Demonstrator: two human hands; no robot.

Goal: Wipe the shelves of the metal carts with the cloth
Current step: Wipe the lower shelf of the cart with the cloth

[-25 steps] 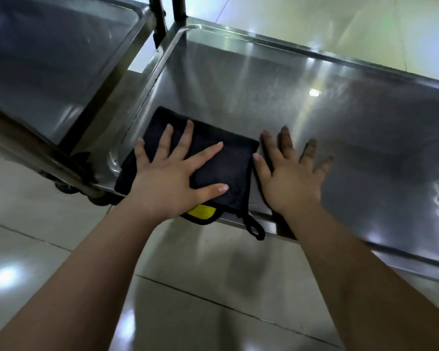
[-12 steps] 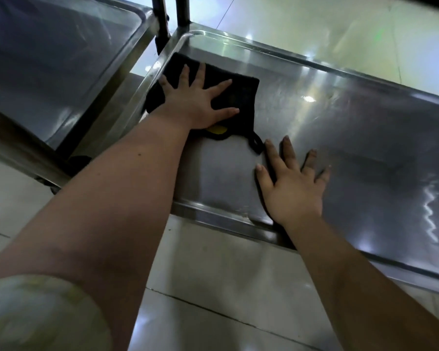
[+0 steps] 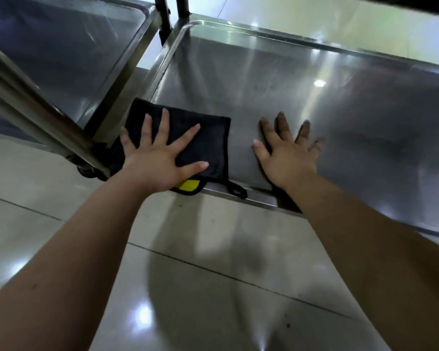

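Note:
A black cloth (image 3: 208,143) with a yellow patch and a hanging loop lies flat on the near left corner of a low steel cart shelf (image 3: 302,79). My left hand (image 3: 160,158) presses on it with fingers spread and straight. Its loop hangs over the shelf's front rim. To the right of the cloth, my right hand (image 3: 287,155) rests flat on the bare metal, fingers spread, holding nothing.
A second steel cart shelf (image 3: 69,54) stands to the left, close beside the first. A slanted metal post (image 3: 33,115) crosses the left foreground, with a dark caster at its foot. Glossy tiled floor (image 3: 213,287) lies below my arms.
My left hand slid the cloth from the near left corner to the far left corner, then back to the near corner. My right hand stayed planted on the shelf.

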